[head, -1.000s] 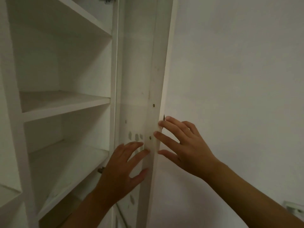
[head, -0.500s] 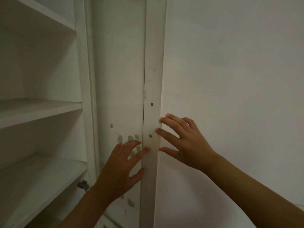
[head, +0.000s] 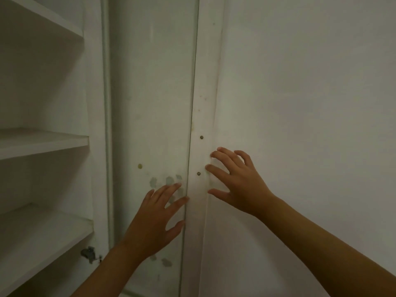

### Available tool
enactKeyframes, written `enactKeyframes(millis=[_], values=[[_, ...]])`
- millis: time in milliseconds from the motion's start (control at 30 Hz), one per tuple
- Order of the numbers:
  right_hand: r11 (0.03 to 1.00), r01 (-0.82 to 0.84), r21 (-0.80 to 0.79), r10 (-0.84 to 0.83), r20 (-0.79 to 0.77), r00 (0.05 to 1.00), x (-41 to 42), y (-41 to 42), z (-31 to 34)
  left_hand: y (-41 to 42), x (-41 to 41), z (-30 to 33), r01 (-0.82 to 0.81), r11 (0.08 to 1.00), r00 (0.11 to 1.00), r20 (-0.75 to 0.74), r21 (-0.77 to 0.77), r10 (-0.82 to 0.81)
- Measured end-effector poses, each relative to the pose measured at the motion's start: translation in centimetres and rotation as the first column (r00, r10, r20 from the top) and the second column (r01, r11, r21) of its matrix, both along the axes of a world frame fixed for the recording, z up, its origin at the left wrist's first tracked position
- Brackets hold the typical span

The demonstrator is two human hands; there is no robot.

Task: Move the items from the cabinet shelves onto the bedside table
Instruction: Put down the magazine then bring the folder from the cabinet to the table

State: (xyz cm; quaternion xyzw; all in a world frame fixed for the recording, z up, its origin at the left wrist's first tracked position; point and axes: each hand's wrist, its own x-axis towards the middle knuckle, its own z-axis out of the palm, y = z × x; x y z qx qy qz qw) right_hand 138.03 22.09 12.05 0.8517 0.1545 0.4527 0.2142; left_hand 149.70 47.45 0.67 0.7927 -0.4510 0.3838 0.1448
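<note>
Shelves (head: 42, 142) slid leftward; both hands (head: 154, 219) press door (head: 150, 103).

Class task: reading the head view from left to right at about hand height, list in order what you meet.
Shelves → hinge → stained panel → left hand → strip with two screws → right hand → plain white surface.

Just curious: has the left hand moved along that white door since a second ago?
No, hardly: the left hand still lies just below the grey patches, fingertips at the door edge.
</note>
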Motion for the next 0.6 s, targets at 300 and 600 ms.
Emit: enactKeyframes(millis=[300,600], values=[[0.988,-0.131,0.078,0.127,0.052,0.991,2.0,-1.4,-1.0,-0.9,0.7,-1.1,-0.046,0.999,0.999,-0.03,-0.029,0.045],[0.981,-0.161,0.11,0.154,0.068,0.986,1.6,0.0,-2.3,0.5,-1.3,-0.6,-0.115,0.993,0.989,-0.097,-0.009,0.114]])
